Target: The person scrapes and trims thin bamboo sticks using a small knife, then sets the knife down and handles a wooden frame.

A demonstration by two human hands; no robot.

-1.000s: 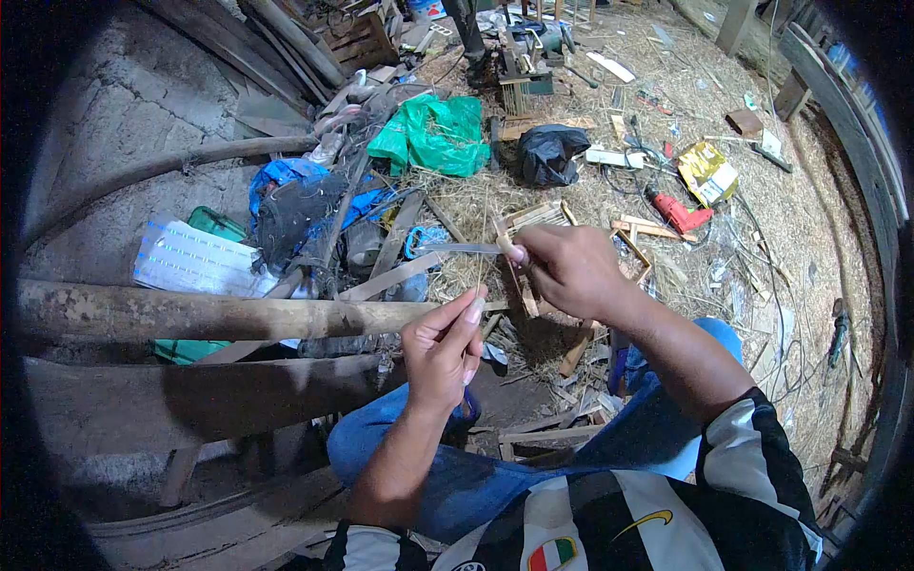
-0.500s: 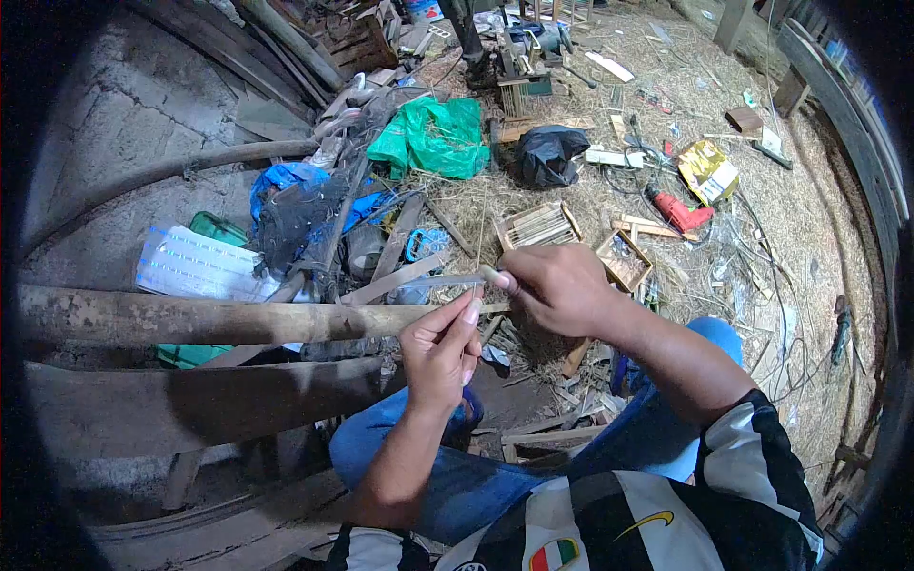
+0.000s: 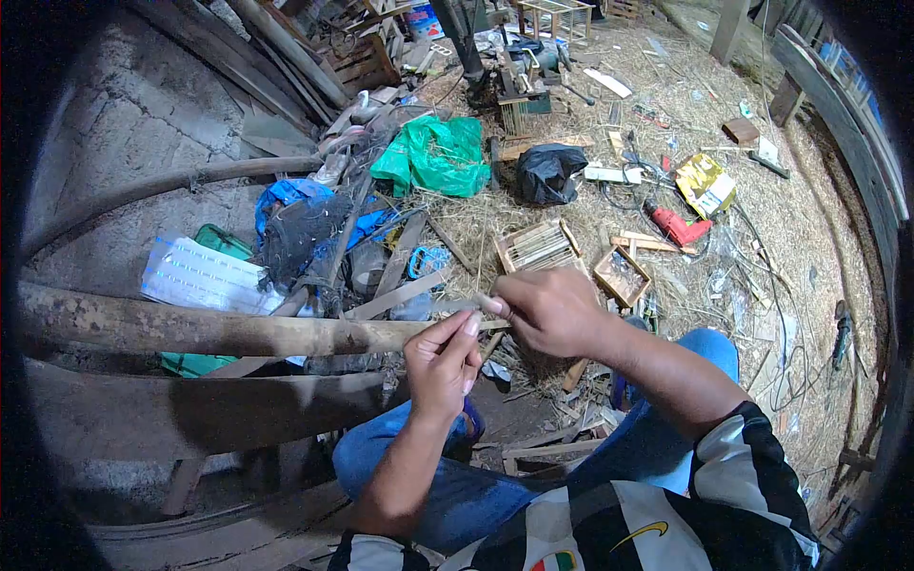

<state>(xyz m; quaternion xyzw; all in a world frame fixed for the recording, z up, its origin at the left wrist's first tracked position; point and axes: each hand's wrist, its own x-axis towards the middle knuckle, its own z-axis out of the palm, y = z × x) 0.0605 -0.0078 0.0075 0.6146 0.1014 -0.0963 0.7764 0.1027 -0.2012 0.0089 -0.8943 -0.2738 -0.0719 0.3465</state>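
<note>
My left hand pinches a thin strip that rises upward from its fingertips over the straw. Close beside it, my right hand is closed around a knife, whose blurred blade points left past the left fingertips. The knife's handle is mostly hidden in the fist. Below and left of the hands lies a long bamboo pole. Just beyond the right hand a slatted wooden frame rests on the ground, with a small wooden box to its right.
A red drill lies right of the box, near a yellow packet. Farther off are a green plastic bag and a black bag. Wooden beams run along the left; cables and scraps are scattered on the straw at right.
The right hand with the knife has moved down and left, close to the left fingertips. The left hand keeps its pinch on the strip. The view has shifted slightly upward.
</note>
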